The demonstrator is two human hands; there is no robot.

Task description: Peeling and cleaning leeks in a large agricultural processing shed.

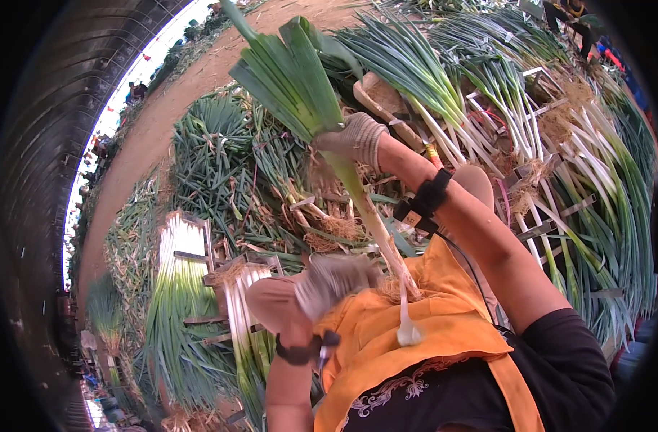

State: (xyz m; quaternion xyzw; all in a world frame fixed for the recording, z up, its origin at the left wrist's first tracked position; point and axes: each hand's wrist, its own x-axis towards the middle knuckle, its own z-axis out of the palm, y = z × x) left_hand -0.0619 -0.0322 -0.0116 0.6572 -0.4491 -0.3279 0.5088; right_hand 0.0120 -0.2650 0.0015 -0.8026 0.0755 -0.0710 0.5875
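One leek (365, 204) slants through the right hand (353, 140).

My left hand (334, 285) is such a smear that I honestly can't make out the fingers or whether they've got hold of anything. One leaf tip of the leek (363, 198) runs off the top edge, and my right hand (354, 140) hides where its leaves start. The person (579, 25) way up top right gets cut off too.

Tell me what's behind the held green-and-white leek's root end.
The orange cloth apron shows around the leek's root end; the patch directly behind it is covered.
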